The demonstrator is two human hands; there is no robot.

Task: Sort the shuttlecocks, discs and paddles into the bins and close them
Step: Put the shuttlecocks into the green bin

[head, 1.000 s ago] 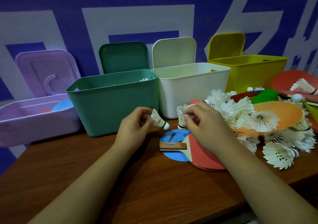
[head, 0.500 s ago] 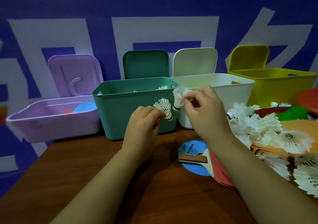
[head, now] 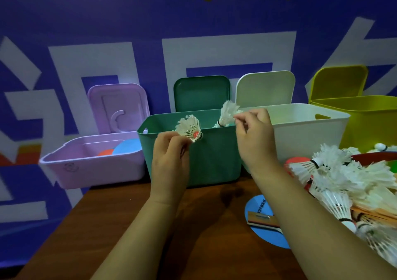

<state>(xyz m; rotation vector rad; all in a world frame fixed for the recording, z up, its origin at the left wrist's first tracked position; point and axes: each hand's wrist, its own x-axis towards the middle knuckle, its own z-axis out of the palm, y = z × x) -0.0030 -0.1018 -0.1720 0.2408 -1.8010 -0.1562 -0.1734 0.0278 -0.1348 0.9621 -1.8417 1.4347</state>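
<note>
Four open bins stand in a row at the back of the table: purple bin (head: 71, 168), green bin (head: 214, 155), white bin (head: 305, 142), yellow bin (head: 371, 125). My left hand (head: 169, 161) pinches a white shuttlecock (head: 189, 127) at the green bin's front rim. My right hand (head: 253, 137) holds a second shuttlecock (head: 227, 113) by its feathers over the green bin's opening. A heap of several shuttlecocks (head: 343, 178) lies at the right on orange discs. A blue disc (head: 268, 234) with a paddle handle (head: 262, 220) on it lies under my right forearm.
The purple bin holds a blue disc (head: 129, 147) and an orange one (head: 106, 152). Each bin's lid stands upright behind it against the blue and white wall. The wooden table (head: 171, 236) ends at its left edge below the purple bin.
Both hands have lifted their shuttlecocks from above the table up to the green bin's rim. The view has tilted upward and shifted left.
</note>
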